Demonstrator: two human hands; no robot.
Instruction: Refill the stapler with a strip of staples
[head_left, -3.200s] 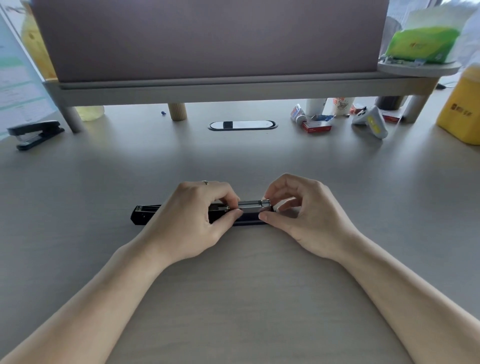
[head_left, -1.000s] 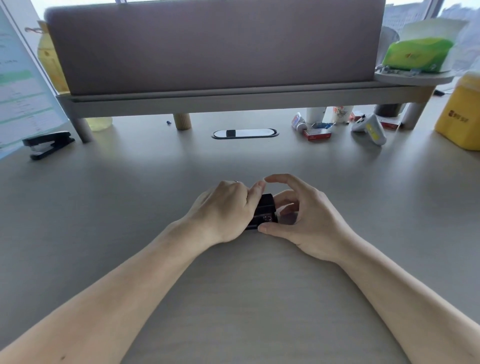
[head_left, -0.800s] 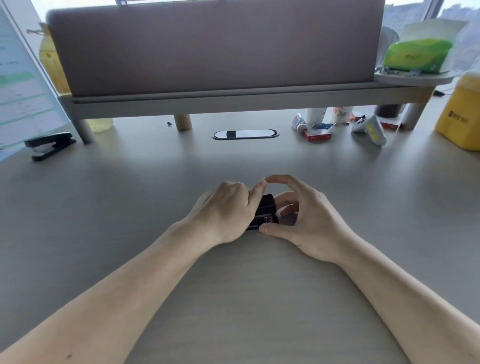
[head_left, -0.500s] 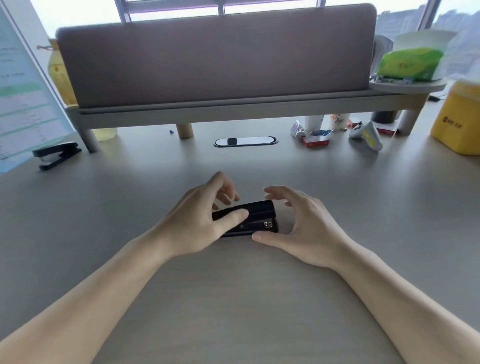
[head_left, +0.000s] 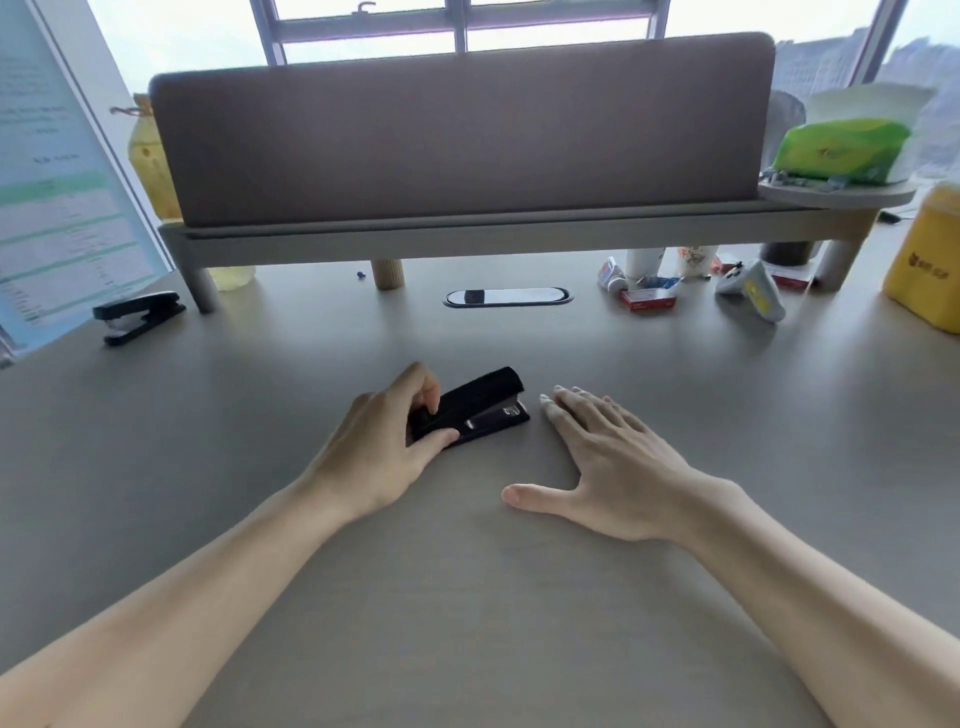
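A black stapler (head_left: 480, 402) lies folded closed on the grey desk (head_left: 467, 597), its metal nose pointing right. My left hand (head_left: 382, 449) grips its rear end, thumb on the near side and fingers on top. My right hand (head_left: 605, 460) lies flat and open on the desk just right of the stapler's nose, fingertips a little apart from it. No loose strip of staples is visible.
A second black stapler (head_left: 137, 316) sits at the far left. A red staple box (head_left: 648, 299), small cups and a white-yellow gadget (head_left: 753, 288) lie at the back right. A yellow container (head_left: 930, 270) stands at the right edge. A padded divider on a low shelf (head_left: 467, 234) spans the back.
The stapler, unfolded long at first, is now folded closed. My right hand has let go and spread flat on the desk. My left hand slid back to the stapler's rear. The view tilted up.
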